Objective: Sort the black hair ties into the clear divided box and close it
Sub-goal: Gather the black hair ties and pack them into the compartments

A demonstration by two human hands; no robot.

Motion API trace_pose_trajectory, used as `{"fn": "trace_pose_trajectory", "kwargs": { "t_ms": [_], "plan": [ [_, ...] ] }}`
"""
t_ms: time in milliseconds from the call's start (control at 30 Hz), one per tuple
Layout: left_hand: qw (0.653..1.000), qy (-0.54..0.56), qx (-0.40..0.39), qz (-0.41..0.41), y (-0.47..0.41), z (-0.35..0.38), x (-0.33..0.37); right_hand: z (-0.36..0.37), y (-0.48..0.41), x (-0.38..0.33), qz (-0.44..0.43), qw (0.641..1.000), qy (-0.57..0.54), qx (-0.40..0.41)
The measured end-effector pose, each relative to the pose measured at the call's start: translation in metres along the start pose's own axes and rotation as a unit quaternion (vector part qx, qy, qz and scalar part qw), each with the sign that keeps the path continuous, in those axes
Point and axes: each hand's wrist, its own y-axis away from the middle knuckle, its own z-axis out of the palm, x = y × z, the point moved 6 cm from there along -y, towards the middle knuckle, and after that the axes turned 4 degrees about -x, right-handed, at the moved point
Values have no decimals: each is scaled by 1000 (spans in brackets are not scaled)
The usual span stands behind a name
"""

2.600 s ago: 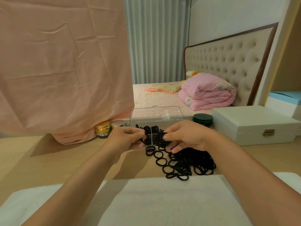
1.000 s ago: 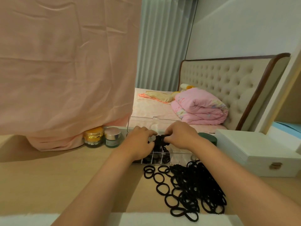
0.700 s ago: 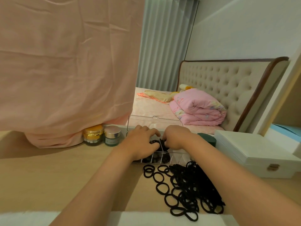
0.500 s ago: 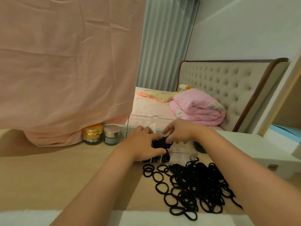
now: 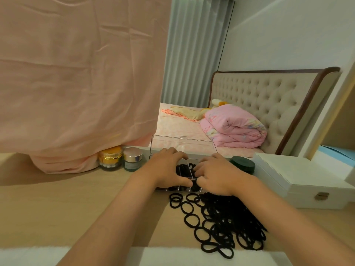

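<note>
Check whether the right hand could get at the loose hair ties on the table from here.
Probably yes. The right hand is at the clear box, and the loose hair ties lie nearer the person, partly under its forearm, with nothing between.

The hair ties [image 5: 221, 223] are coloured black. The divided box [image 5: 184, 143] is seen to be clear. The big cloth [image 5: 76, 73] is coloured plain peach pink. One jar [image 5: 111, 157] is coloured gold; another jar [image 5: 133, 159] is topped with silver. The round lid [image 5: 243, 166] is coloured dark green. The case [image 5: 299, 177] is coloured white. Faint flowers are printed on the pink quilt [image 5: 234, 127].
</note>
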Motion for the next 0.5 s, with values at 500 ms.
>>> {"fn": "trace_pose_trajectory", "kwargs": {
  "t_ms": [500],
  "plan": [
    [999, 18, -42, 22, 0, 3, 2, -28, 10, 18, 24, 968, -201, 150]
  ]
}}
